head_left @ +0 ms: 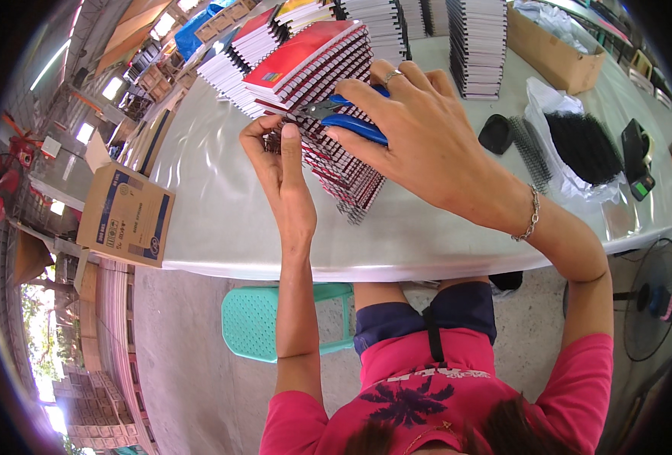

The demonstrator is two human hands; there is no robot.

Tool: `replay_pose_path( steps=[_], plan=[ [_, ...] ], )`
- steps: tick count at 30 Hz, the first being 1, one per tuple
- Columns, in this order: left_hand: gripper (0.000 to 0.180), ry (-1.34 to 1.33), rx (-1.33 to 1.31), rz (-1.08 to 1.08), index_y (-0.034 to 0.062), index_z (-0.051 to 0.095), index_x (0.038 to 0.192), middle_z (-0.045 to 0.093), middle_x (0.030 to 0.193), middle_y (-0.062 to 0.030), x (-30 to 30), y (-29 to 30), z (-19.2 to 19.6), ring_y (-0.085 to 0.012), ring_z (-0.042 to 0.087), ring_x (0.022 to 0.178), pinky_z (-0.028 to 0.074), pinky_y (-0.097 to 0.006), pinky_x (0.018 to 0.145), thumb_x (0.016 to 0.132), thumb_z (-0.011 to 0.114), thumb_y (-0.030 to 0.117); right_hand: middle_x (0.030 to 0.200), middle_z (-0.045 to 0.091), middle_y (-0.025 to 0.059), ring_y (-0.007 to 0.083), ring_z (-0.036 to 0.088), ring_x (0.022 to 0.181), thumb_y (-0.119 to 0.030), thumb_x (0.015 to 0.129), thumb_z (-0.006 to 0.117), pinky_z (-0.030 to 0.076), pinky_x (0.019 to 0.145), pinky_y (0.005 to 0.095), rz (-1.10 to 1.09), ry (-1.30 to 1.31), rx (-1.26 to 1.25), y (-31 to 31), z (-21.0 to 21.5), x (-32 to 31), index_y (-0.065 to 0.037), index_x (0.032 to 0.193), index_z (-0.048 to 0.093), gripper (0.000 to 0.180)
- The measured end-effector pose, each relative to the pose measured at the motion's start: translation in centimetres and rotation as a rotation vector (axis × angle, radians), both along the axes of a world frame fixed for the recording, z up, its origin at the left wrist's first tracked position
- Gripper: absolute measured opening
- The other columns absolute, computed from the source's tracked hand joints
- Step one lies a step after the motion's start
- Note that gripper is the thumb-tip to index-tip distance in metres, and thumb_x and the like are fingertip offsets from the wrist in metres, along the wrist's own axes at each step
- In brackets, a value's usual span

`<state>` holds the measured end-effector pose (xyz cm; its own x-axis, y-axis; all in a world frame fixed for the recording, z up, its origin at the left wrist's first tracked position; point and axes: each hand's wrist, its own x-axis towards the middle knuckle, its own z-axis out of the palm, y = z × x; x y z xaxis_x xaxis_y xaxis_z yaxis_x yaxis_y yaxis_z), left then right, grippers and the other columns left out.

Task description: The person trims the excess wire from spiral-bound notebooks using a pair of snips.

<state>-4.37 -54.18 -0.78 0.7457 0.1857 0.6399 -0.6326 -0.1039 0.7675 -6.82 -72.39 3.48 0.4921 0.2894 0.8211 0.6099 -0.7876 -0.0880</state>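
Note:
A slanted stack of red spiral-bound notebooks point(317, 61) lies on the grey table point(222, 220). My right hand point(412, 129) grips blue-handled cutting pliers point(355, 121), their dark jaws pointing left at the wire binding. My left hand point(275, 155) pinches the wire spiral at the stack's near-left corner, thumb up, right beside the plier tips. The lower notebooks are partly hidden behind both hands.
More notebook stacks point(476, 45) stand at the back. A plastic bag of black binding coils point(582, 144), a loose coil point(531, 148), a black object point(495, 133), a brown carton point(552, 49), a cardboard box point(127, 216) at the left edge, a green stool point(256, 318), a floor fan point(654, 299).

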Motion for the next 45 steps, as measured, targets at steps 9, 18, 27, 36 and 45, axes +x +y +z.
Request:
replay_pose_path(
  steps=[9, 18, 27, 36, 45],
  plan=[
    [0.026, -0.017, 0.014, 0.045, 0.0053, 0.049, 0.115, 0.048, 0.099, -0.0013, -0.1, -0.3, -0.1, -0.0079, 0.041, 0.081, 0.038, -0.024, 0.073, 0.105, 0.055, 0.028, 0.098, 0.066, 0.0136, 0.0308, 0.063, 0.095, -0.037, 0.091, 0.067, 0.046, 0.082, 0.0455, 0.068, -0.06, 0.021, 0.6, -0.4, 0.9, -0.007, 0.108, 0.067, 0.034],
    [0.031, 0.047, -0.041, 0.02, 0.0036, 0.047, 0.116, 0.049, 0.097, -0.0028, -0.5, -0.5, -0.1, -0.009, 0.042, 0.083, 0.038, -0.024, 0.074, 0.107, 0.05, 0.033, 0.085, 0.068, 0.0124, 0.0303, 0.067, 0.076, -0.039, 0.091, 0.067, 0.053, 0.066, 0.0444, 0.092, 0.208, 0.053, 0.2, -0.7, 0.8, -0.008, 0.101, 0.064, 0.033],
    [0.025, 0.047, -0.158, -0.057, 0.0078, 0.045, 0.123, 0.049, 0.109, -0.0024, -0.5, -1.1, 0.1, -0.0083, 0.048, 0.093, 0.041, -0.026, 0.079, 0.106, 0.051, 0.026, 0.109, 0.063, 0.0165, 0.032, 0.059, 0.102, -0.04, 0.092, 0.067, 0.042, 0.087, 0.0462, 0.051, -0.046, 0.031, -0.9, -1.7, 1.1, -0.007, 0.115, 0.065, 0.04],
    [0.026, 0.036, -0.02, -0.011, 0.0059, 0.048, 0.121, 0.049, 0.107, -0.0018, -0.5, -0.7, -0.5, -0.0072, 0.045, 0.086, 0.039, -0.025, 0.077, 0.104, 0.058, 0.023, 0.107, 0.065, 0.0132, 0.0299, 0.06, 0.101, -0.041, 0.091, 0.067, 0.041, 0.084, 0.0453, 0.075, -0.009, 0.013, -0.3, -1.7, 1.6, -0.009, 0.115, 0.066, 0.04],
    [0.029, 0.0, -0.017, 0.019, 0.0048, 0.048, 0.12, 0.05, 0.106, -0.0028, -0.4, -0.8, -0.9, -0.008, 0.046, 0.087, 0.04, -0.025, 0.077, 0.103, 0.059, 0.025, 0.102, 0.067, 0.0124, 0.0297, 0.063, 0.098, -0.04, 0.09, 0.068, 0.043, 0.084, 0.045, 0.069, -0.014, 0.009, 0.0, -1.3, 1.3, -0.009, 0.111, 0.066, 0.038]
  ],
)
